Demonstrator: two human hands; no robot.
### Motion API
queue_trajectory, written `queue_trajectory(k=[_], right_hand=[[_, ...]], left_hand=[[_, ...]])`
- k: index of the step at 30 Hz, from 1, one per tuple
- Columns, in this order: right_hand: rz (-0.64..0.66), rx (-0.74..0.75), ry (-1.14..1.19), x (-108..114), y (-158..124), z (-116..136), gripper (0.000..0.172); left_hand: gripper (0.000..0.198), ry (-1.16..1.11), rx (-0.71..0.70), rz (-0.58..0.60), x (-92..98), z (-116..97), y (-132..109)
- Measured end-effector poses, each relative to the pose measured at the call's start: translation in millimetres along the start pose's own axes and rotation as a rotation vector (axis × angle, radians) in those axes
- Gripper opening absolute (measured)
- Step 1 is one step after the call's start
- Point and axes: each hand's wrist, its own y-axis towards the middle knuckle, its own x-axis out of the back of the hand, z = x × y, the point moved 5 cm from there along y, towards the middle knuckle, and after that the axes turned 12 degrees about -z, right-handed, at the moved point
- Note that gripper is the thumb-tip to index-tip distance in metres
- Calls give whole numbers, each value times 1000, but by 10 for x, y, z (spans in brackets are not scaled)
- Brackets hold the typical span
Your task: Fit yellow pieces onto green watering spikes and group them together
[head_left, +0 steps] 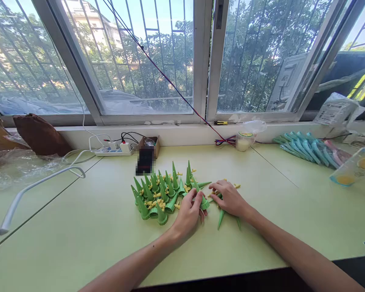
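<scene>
My left hand (187, 213) is closed around a green cone-shaped nozzle (204, 203), which tilts with its tip up and to the left. To the right, my right hand (229, 197) reaches down over a small heap of green cones (221, 219) and little yellow pieces (237, 186). Its fingers are bent and apart; the palm hides part of the heap, and no held piece can be made out. Left of my hands stands a cluster of green cones (162, 194), mostly upright, some tipped over, with yellow pieces (161, 204) scattered among them.
Behind the cones lie a blurred dark object (144, 160) and a small cardboard box (155, 147). A power strip (114, 151) with cables is at the left, near a white bent rod (33, 188). At the back right are a jar (244, 141) and bagged teal items (310, 148).
</scene>
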Motion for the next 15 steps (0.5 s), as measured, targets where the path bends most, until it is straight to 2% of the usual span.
queue_trajectory(k=[10, 15], right_hand=[[-29, 47, 59, -7, -9, 24, 8], [-210, 110, 138, 68, -10, 69, 8]], left_hand=[[50, -71, 40, -9, 2, -11, 21], [52, -119, 79, -26, 22, 26, 62]])
